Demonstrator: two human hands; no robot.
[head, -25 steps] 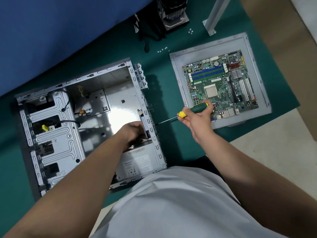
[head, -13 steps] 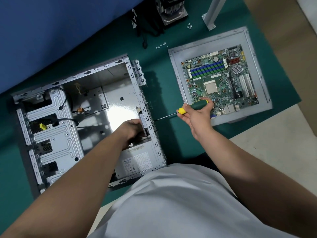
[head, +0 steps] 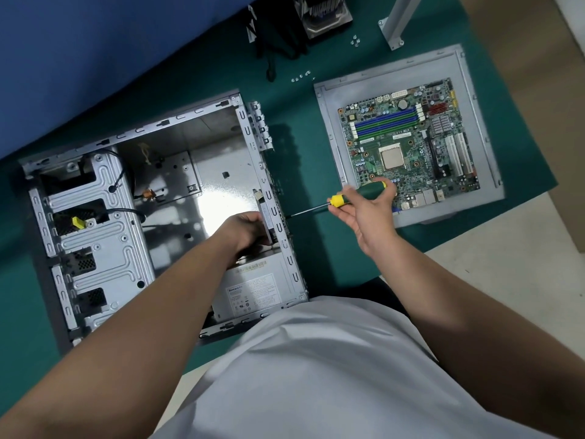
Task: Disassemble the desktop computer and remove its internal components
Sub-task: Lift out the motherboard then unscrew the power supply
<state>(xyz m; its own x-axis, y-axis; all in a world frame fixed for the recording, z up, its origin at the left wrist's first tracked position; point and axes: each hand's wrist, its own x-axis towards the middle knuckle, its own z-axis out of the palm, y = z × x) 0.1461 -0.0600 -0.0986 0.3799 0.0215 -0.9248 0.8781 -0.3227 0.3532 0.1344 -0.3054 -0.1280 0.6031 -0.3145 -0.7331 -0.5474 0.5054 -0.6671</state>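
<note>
Computer case [head: 148,198] lies open under the left hand [head: 245,231], which grips something inside the rear wall; right hand [head: 364,207] pinches the screwdriver [head: 354,195], tip at that wall. Keep the shaft square, press firmly.

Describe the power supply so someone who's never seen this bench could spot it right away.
Find the open metal computer case on the green mat. The power supply fills its corner nearest the person, under the left hand: the only closed grey box inside, with a white label.
</note>
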